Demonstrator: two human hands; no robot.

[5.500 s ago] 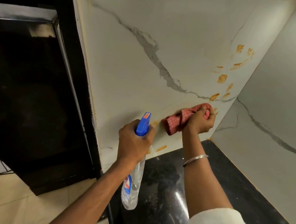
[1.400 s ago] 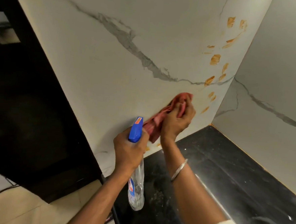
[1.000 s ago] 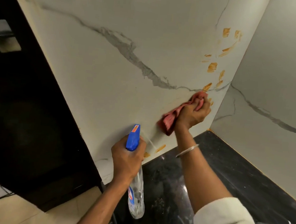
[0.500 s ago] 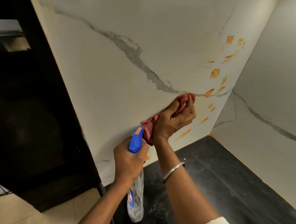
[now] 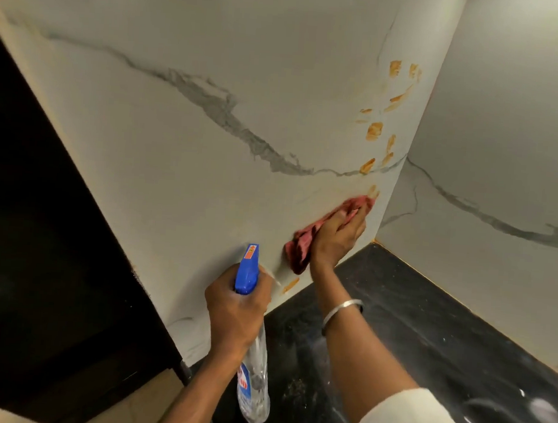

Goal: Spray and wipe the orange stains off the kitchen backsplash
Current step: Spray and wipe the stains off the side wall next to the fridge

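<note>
Left hand grips spray bottle, label unreadable; right hand clutches red cloth.

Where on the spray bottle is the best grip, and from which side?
Likely the neck of the spray bottle, under the blue trigger head, from behind as the left hand does: that head faces the backsplash and the body hangs below.

side wall: grey-veined white marble | countertop: black, speckled | left panel: dark
</note>
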